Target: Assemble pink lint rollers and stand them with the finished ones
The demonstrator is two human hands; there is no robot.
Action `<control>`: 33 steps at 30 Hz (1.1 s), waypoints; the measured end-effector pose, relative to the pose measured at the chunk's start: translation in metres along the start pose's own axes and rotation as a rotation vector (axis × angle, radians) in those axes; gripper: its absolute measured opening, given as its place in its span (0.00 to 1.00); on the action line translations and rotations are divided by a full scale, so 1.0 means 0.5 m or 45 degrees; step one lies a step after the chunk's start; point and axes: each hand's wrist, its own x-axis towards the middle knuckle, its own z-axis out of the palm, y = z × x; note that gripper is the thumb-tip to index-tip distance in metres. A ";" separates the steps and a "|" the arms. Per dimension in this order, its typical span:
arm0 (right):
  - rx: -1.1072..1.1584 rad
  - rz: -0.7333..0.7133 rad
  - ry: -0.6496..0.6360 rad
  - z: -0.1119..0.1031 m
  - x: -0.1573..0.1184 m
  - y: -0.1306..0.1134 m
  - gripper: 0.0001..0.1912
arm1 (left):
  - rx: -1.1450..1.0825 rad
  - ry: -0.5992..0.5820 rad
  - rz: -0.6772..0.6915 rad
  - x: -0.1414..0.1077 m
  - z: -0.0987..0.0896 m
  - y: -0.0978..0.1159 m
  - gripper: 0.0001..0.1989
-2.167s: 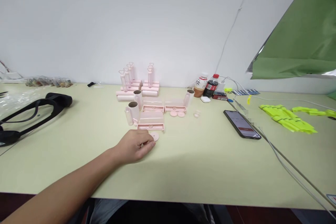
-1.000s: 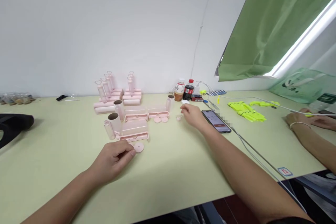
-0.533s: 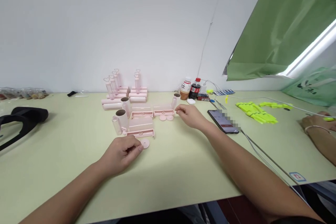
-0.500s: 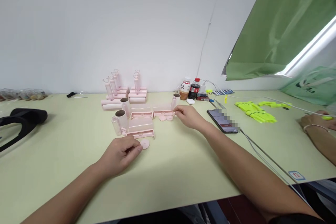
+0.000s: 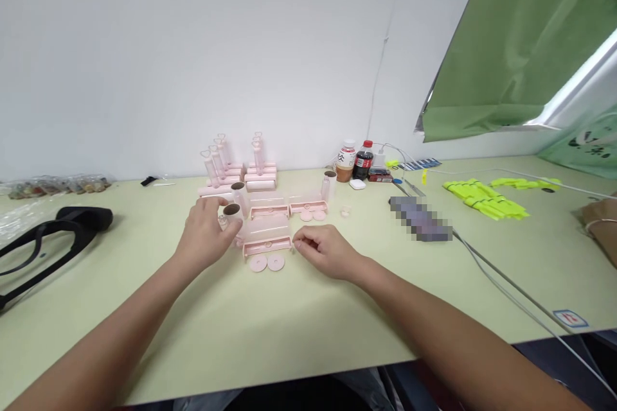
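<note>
My left hand [image 5: 205, 231] has thumb and fingers around the near upright sticky roll [image 5: 232, 210], whose brown cardboard core shows on top. A small clear pink tube beside that roll is mostly covered by my fingers. My right hand [image 5: 330, 252] is closed in a pinch at the right end of the near pink roller cover [image 5: 267, 246]; what its fingertips hold is hidden. Just in front of this cover lie two flat pink discs [image 5: 276, 262]. Farther back stand two similar covers [image 5: 308, 207], with another roll [image 5: 330, 185] upright behind them.
Several pink lint rollers with heart-ended handles [image 5: 219, 164] stand near the wall. Two drink bottles [image 5: 362, 160] and a phone [image 5: 420, 218] are to the right, with cables and yellow strips [image 5: 486, 199]. Black headgear [image 5: 62, 237] lies left. Another person's arm [image 5: 600, 225] rests far right.
My left hand has left the disc and moved up to the near roll. My right hand came nearer, from the back right cover to the near one, leaving a small pink piece in view.
</note>
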 end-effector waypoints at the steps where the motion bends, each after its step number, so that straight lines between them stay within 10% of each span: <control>1: 0.020 -0.006 -0.023 0.005 -0.004 0.009 0.08 | 0.048 -0.057 -0.024 0.010 0.002 0.005 0.23; 11: 0.210 0.226 -0.049 0.024 -0.004 0.059 0.08 | 0.368 -0.265 0.008 0.083 -0.015 0.027 0.20; 17: 0.354 0.242 0.008 0.022 0.002 0.070 0.10 | -0.022 0.427 0.132 0.071 -0.088 0.069 0.16; 21: 0.559 0.091 -0.061 0.021 -0.001 0.066 0.38 | -0.734 0.778 0.205 -0.013 -0.061 0.134 0.12; 24: 0.608 -0.175 0.109 0.016 -0.010 0.049 0.56 | -1.046 0.305 0.201 -0.074 0.011 0.164 0.12; 27: 0.554 -0.367 0.257 0.005 -0.018 0.028 0.45 | -1.110 -0.116 0.207 -0.101 0.067 0.157 0.14; 33: 0.436 -0.199 0.456 -0.013 -0.017 0.023 0.22 | -0.187 -0.440 0.365 -0.091 0.065 0.119 0.15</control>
